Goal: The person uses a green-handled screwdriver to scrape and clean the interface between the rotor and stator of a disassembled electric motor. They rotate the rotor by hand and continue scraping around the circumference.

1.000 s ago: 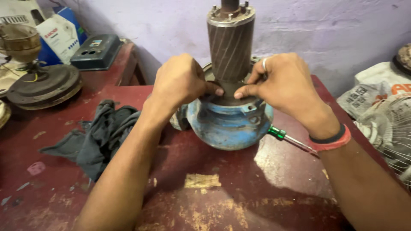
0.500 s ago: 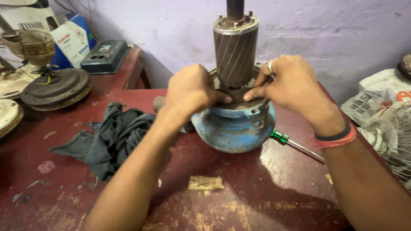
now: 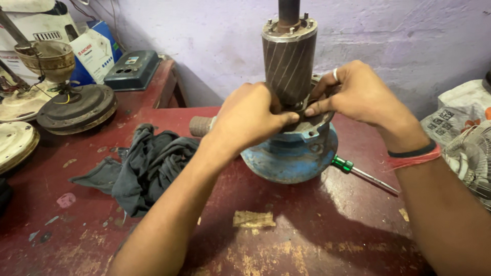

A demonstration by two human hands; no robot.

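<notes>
A blue round motor housing [image 3: 294, 158] stands on the dark red table [image 3: 317, 230]. Out of its top rises an upright grey rotor [image 3: 289, 61] with slanted grooves and a shaft. My left hand [image 3: 248, 120] grips the metal end plate [image 3: 312, 122] at the rotor's foot from the left. My right hand [image 3: 358, 94], with a ring on one finger, pinches the same plate from the right. What lies under the fingers is hidden.
A green-handled screwdriver [image 3: 358, 171] lies right of the housing. A dark grey rag [image 3: 146, 168] lies on the left. Old fan parts [image 3: 76, 107] and a box [image 3: 94, 53] stand at the back left. A white sack [image 3: 455, 125] and a fan grille [image 3: 473, 163] are at the right edge.
Both hands have stayed at the foot of the rotor, with the fingers shifting a little on the plate. The view has tilted so the motor sits lower and more central.
</notes>
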